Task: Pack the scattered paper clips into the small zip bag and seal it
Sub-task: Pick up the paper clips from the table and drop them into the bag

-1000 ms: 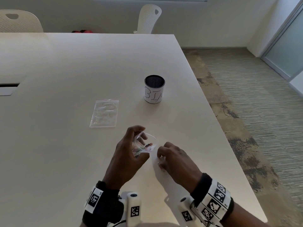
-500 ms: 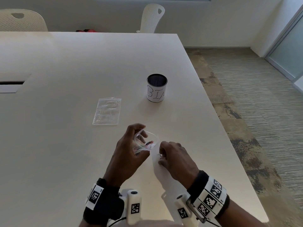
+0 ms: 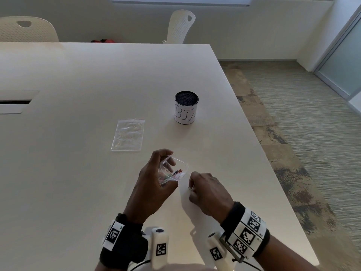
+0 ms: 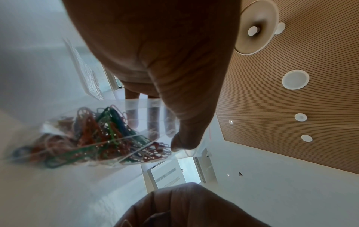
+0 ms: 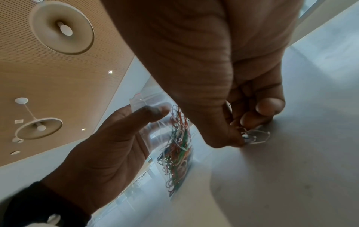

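A small clear zip bag (image 3: 172, 170) with its mouth held open stands near the table's front edge. My left hand (image 3: 156, 178) grips it, thumb on one side and fingers on the other. Several coloured paper clips (image 4: 101, 138) fill the bag (image 4: 136, 122), also visible in the right wrist view (image 5: 177, 147). Just right of the bag, my right hand (image 3: 207, 190) rests on the table with curled fingers. Its thumb and fingertips pinch a pale paper clip (image 5: 254, 136) lying on the table top (image 5: 291, 176). The clip (image 3: 190, 189) barely shows in the head view.
A second clear zip bag (image 3: 128, 134) lies flat behind my left hand. A mesh pen cup (image 3: 186, 107) with a white label stands further back to the right. The table's right edge (image 3: 273, 173) runs close to my right hand. Two white chairs stand behind the table.
Both hands stay almost where they were. My right hand's fingers have closed tighter on the clip at the table. The bag in my left hand keeps its open mouth.
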Demonstrator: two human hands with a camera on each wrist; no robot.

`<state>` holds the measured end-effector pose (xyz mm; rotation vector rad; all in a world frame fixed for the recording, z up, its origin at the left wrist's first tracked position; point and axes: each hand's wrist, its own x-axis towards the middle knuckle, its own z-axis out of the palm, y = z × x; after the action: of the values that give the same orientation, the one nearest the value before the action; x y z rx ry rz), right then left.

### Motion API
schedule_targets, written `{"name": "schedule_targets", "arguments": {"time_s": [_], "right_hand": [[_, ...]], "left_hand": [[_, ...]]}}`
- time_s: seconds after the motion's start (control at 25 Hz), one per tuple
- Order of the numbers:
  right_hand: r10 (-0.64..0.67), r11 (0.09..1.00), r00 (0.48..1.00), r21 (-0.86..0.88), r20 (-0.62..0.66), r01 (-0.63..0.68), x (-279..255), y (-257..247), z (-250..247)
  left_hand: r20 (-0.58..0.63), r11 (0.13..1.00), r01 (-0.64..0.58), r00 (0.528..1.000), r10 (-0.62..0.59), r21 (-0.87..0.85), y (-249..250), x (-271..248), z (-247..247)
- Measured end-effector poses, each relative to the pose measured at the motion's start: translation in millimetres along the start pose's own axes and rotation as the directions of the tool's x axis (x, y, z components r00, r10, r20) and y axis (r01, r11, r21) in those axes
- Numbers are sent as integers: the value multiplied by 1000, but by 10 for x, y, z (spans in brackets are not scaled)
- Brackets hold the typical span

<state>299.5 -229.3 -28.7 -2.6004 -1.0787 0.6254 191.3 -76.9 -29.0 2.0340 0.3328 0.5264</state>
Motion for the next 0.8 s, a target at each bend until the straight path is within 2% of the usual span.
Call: {"name": "schedule_targets", "arguments": {"time_s": [0.12,0.2,0.32,0.4,0.48,0.56,0.8], "right_hand": [[-21,998,1000,64,3,20,0,42,-44],[-21,973,999,229,-40,29,0,98,-170],[-28,822,982,555,-186,128,-84,107,-512],[-85,731,958,637,-273,246,-172,-31,-749],[-167,717,925,602,-341,351,-193,-220,-857],[-244,755,894,505,-375,418,-142,-365,-838],[-318,822,862,338,-395,458,5,-457,-728]], "left_hand": [[-6,1000,4,1000,-4,-11,23,-13,-22],[-10,1000,9,1000,-9,-19,41,-24,-33],[-21,1000,16,1000,-17,-21,49,-31,-43],[-14,1000,22,1000,-22,-9,41,-28,-39],[0,1000,29,1000,-29,7,48,-24,-32],[-4,999,43,999,-43,1,72,-28,-36],[-27,998,61,998,-61,-2,68,-39,-65]]}}
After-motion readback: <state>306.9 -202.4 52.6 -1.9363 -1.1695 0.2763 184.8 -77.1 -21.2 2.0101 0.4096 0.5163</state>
